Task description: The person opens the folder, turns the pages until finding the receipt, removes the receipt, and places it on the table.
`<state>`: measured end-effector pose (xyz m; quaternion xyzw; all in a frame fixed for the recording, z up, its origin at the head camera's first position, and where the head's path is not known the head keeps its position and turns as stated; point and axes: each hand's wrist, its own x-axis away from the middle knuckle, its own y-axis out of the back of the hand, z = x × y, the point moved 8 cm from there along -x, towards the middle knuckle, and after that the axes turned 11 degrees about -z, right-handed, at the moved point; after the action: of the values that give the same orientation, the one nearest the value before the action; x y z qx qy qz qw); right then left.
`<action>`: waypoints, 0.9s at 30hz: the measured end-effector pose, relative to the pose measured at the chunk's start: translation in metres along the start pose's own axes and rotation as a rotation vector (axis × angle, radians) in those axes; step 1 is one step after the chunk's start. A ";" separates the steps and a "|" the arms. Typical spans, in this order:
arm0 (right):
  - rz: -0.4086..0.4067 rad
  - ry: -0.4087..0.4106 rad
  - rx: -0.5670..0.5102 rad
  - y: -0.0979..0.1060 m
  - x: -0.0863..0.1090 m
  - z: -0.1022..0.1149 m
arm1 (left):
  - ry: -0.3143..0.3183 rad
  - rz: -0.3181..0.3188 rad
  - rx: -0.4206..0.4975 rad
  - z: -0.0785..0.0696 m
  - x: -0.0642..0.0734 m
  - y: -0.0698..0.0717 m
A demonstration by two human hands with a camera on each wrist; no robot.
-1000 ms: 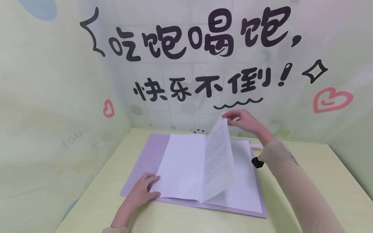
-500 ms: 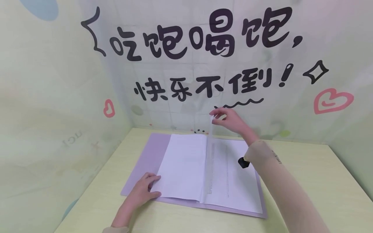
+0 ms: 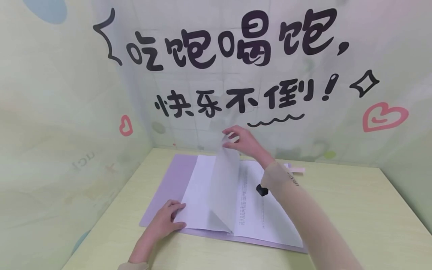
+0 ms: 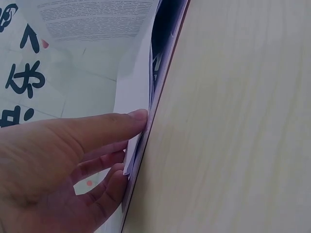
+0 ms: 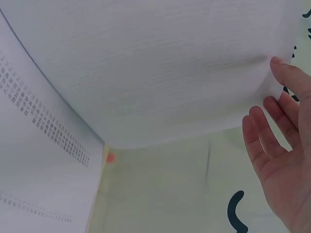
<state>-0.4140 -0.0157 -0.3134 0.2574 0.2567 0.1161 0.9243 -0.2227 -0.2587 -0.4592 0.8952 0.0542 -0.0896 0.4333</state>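
The right hand pinches a raised page at its upper corner, thumb and fingers closed together there, the page's free edge standing in the air before the wall. Thumb and fingers parted, the left hand rests on the near left corner of the open book, whose purple cover lies inside the table's edges.

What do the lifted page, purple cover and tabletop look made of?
Lifted page: thin matte paper; it bends and shows faint lines of print.
Purple cover: smooth and flat with little shine; card or plastic, I can't tell.
Tabletop: matte, with pale wood-like grain; wood or laminate.
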 end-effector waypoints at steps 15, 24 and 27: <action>0.115 0.035 0.070 -0.072 0.004 -0.005 | -0.037 -0.016 0.014 0.004 -0.001 0.002; 0.167 0.062 0.122 -0.106 0.010 -0.022 | 0.009 -0.010 0.063 0.008 -0.001 0.001; 0.182 0.068 0.150 -0.117 0.012 -0.029 | -0.001 -0.022 0.051 0.008 -0.001 0.002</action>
<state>-0.4100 -0.0976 -0.4022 0.3442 0.2716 0.1885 0.8788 -0.2245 -0.2658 -0.4623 0.9052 0.0616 -0.0960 0.4095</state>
